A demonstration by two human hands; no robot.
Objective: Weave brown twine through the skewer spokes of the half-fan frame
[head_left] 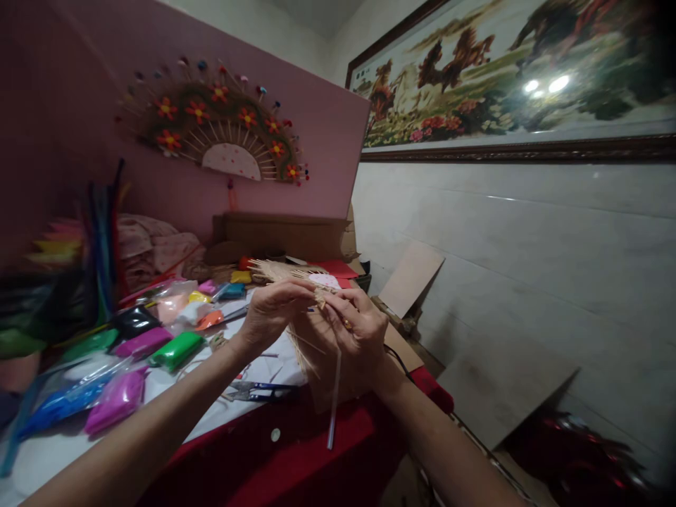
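Note:
Both of my hands meet over the table, fingers closed at a small tan piece (320, 298) whose kind I cannot make out. My left hand (274, 310) pinches it from the left. On its other side, my right hand (362, 324) has thumb and fingers pressed together at it. A thin translucent stick (334, 405), resembling a glue stick, hangs below my right hand; its upper end is hidden. Just behind the fingers lies a fan shape of thin wooden sticks (269, 270) with a pale dotted piece (324, 280). Loose sticks (301, 348) lie beneath my hands.
Several bright clay packets (177, 351) cover white paper at left. Dark-handled snips (264, 391) lie near the red cloth (253, 451). A flower-decorated fan (211, 134) is on the pink board (327, 141). Cardboard (412, 278) leans against the right wall; pipe cleaners (100, 253) stand at left.

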